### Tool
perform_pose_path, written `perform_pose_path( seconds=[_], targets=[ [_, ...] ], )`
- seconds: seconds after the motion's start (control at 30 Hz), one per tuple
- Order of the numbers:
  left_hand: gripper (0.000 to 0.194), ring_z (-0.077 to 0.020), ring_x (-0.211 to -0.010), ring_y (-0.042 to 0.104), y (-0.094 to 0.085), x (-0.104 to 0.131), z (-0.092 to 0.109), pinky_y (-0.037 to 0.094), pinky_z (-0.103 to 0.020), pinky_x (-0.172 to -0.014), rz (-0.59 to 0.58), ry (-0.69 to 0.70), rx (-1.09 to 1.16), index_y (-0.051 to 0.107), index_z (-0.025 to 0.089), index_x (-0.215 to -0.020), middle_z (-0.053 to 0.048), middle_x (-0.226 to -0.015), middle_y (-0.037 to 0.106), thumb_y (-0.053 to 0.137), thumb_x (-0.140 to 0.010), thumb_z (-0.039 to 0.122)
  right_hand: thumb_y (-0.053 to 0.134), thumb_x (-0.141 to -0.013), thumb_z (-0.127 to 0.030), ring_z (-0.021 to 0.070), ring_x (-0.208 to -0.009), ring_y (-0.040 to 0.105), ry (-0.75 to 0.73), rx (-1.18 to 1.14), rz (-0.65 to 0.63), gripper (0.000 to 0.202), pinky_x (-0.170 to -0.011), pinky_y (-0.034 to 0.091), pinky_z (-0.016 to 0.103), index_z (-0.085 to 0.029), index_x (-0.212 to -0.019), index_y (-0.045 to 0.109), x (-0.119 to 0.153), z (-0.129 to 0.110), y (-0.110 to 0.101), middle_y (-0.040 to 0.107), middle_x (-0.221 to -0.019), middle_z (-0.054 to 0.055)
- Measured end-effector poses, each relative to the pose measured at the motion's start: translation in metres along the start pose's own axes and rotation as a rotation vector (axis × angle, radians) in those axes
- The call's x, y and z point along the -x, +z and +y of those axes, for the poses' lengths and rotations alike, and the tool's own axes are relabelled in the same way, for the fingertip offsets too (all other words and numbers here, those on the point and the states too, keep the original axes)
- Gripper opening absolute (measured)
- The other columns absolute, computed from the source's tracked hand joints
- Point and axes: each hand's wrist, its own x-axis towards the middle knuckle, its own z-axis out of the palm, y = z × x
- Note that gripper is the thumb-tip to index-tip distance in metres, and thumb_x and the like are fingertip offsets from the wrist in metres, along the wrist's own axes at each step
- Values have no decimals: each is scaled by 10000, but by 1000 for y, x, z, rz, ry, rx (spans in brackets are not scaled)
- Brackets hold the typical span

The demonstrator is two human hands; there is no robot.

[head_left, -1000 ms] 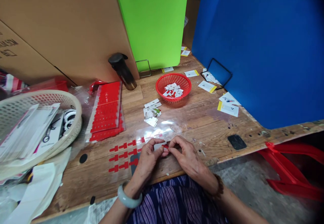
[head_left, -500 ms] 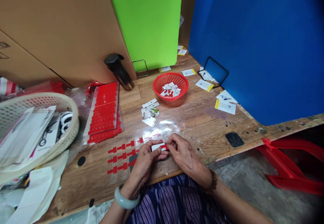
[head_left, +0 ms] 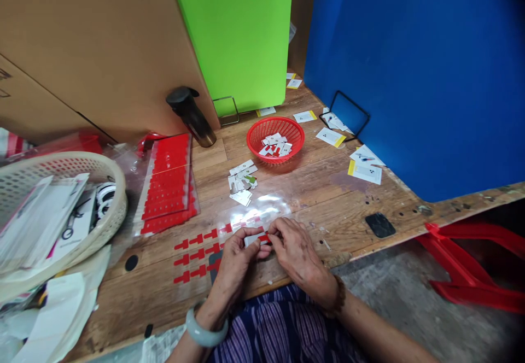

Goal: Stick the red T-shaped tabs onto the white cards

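Between my hands, close to the table's front edge, is a small white card (head_left: 254,238). My left hand (head_left: 238,256) grips it between thumb and fingers. A red sticker (head_left: 264,239) sits at the card's right end, and my right hand (head_left: 293,248) pinches there with thumb and forefinger. Just to the left lies a clear sheet with rows of red T-shaped stickers (head_left: 197,254), partly under my left hand. Beyond my hands is a loose pile of small white cards (head_left: 243,181). A red plastic basket (head_left: 254,133) behind it holds more cards with red stickers.
A cream basket (head_left: 118,188) of packets stands at the left, beside stacked red sticker sheets (head_left: 166,180). Behind them leans a dark flask (head_left: 191,117). A green board (head_left: 233,35) and a blue board (head_left: 410,78) stand at the back; printed cards (head_left: 365,171) lie by the blue one.
My right hand has turned slightly, its fingers pressing closer over the card's red end. The card has tilted a little in my left hand. The rest of the table looks the same.
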Motion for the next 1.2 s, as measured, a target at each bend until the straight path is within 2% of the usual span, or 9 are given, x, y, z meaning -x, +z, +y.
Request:
perform_pose_path(
  seconds=[0.37, 0.6, 0.73, 0.8, 0.9, 0.97, 1.03, 1.1, 1.2],
  targets=[
    [355, -148, -633, 703, -1, -2, 2, 546, -223, -671, -8, 0, 29, 583, 117, -963, -71, -719, 734, 753, -664, 204, 472, -874, -141, 190, -852, 509, 3, -4, -16, 96, -813, 375, 343, -208, -848, 535, 0, -1, -3, 560, -891, 30],
    [323, -152, -636, 707, -5, -4, 2, 559, -222, -670, -13, -48, 52, 577, 104, -971, -93, -727, 736, 730, -689, 142, 528, -852, -156, 174, -842, 534, 44, -199, -56, 58, -780, 425, 322, -204, -845, 559, -4, 8, -1, 540, -892, 23],
    [295, -149, -636, 707, -6, -5, 1, 560, -218, -674, -20, -51, 59, 573, 102, -987, -97, -713, 734, 695, -719, 115, 515, -860, -172, 167, -825, 533, 49, -225, -40, 62, -780, 431, 326, -202, -831, 560, -4, 7, 1, 538, -883, 20],
    [280, -147, -633, 706, -6, -5, 2, 559, -212, -672, -18, -58, 58, 575, 99, -992, -102, -707, 733, 678, -732, 102, 508, -854, -170, 170, -831, 532, 47, -236, -17, 86, -792, 438, 337, -203, -905, 569, -4, 7, 1, 537, -910, 30],
    [262, -144, -632, 703, -6, -5, 4, 562, -212, -667, -14, -81, 75, 583, 94, -976, -116, -757, 737, 672, -730, 81, 526, -810, -148, 175, -827, 536, 76, -270, 64, 346, -781, 458, 346, -200, -1151, 514, -7, 12, 0, 539, -970, 54],
    [255, -147, -636, 703, -7, -4, 5, 564, -213, -662, -7, -99, 91, 588, 91, -958, -124, -782, 738, 678, -720, 75, 511, -818, -170, 165, -772, 550, 112, -312, 78, 357, -742, 467, 333, -194, -1174, 509, -9, 15, -4, 563, -925, 47],
    [259, -152, -645, 704, -7, -3, 6, 564, -212, -661, 1, -99, 96, 589, 90, -956, -124, -779, 736, 684, -715, 80, 463, -864, -224, 146, -682, 560, 162, -376, 24, 245, -696, 465, 310, -192, -1086, 559, -10, 18, -8, 581, -787, 13],
    [276, -150, -642, 703, -7, -2, 7, 562, -211, -660, 1, -84, 93, 586, 91, -968, -116, -765, 735, 688, -712, 88, 427, -893, -269, 131, -607, 561, 210, -459, -47, 223, -666, 461, 294, -189, -1038, 576, -9, 18, -11, 563, -651, -21],
    [315, -145, -623, 698, -6, -1, 7, 558, -210, -653, -7, -63, 79, 584, 93, -988, -103, -736, 732, 710, -700, 115, 484, -868, -323, 112, -557, 558, 265, -639, -162, 219, -599, 456, 262, -184, -1016, 567, -6, 17, -11, 548, -610, -42]
  ],
)
